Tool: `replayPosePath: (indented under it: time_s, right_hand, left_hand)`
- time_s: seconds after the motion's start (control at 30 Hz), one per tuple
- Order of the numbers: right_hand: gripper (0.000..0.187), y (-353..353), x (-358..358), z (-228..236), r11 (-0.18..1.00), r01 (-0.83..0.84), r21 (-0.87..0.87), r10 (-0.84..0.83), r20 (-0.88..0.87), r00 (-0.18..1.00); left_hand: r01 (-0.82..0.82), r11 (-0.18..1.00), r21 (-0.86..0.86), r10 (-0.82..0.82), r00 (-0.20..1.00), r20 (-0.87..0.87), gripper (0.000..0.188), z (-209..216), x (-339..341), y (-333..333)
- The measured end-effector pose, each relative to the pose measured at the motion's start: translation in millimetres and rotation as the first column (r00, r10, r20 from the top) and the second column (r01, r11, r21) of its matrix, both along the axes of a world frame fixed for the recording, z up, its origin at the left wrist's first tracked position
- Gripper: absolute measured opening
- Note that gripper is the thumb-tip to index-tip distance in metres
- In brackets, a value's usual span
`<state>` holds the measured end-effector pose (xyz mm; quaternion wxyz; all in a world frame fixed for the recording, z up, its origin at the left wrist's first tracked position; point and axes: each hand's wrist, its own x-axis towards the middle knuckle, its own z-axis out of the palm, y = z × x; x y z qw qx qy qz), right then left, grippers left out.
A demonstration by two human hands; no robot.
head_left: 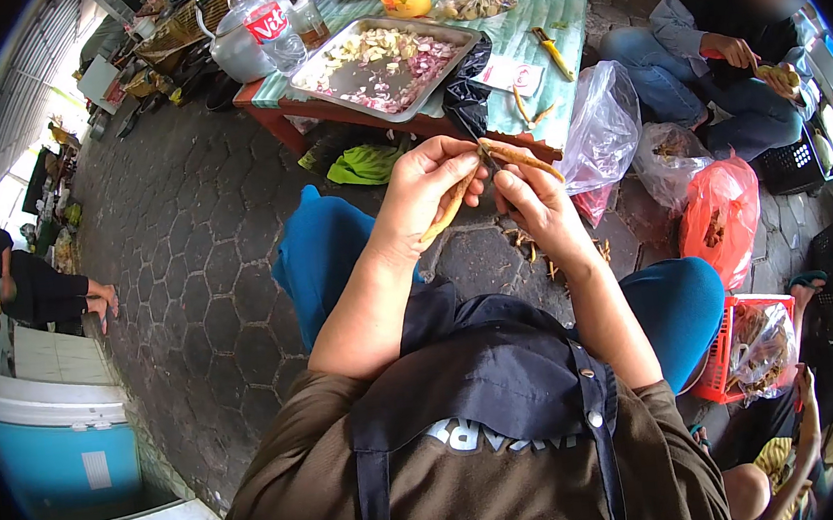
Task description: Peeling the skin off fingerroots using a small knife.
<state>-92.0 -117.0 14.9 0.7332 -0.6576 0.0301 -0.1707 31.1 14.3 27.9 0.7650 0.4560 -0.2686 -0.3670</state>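
My left hand (438, 184) is closed on a long, brownish, finger-like root (451, 205), one prong hanging below the palm. Another prong (523, 157) of similar root stretches across the fingers of my right hand (535, 200). A small dark blade (489, 162) shows between the two hands, and my right fingers are closed around what looks like its knife handle, mostly hidden. Both hands are raised above my lap, just in front of the low table (271, 124). On its near right corner lie thin root pieces (535, 116).
A metal tray (402, 113) of chopped shallots and garlic sits on the table, near a yellow-handled cutter (553, 53), plastic bottle (267, 25) and kettle (238, 50). Plastic bags (725, 218) and a red crate (718, 362) stand right. Another person (692, 72) sits working there.
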Motion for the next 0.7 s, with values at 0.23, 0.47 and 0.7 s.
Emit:
replayPosePath:
  time_s: [0.23,0.47,0.7]
  right_hand:
    - [0.036,-5,-1,1,0.995,0.029,0.1,-0.014,-0.14,0.99]
    - [0.043,-9,4,-4,0.355,0.457,-0.816,-0.493,0.252,0.833]
    - [0.047,-1,3,0,0.122,0.438,-0.891,-0.497,0.327,0.804]
  left_hand:
    - [0.121,0.992,-0.031,-0.125,0.972,-0.2,0.017,-1,6,3]
    - [0.061,0.996,0.062,-0.042,0.961,-0.274,0.026,3,-2,-3]
    - [0.011,0.985,0.173,-0.007,1.0,-0.022,0.021,0,-12,-13]
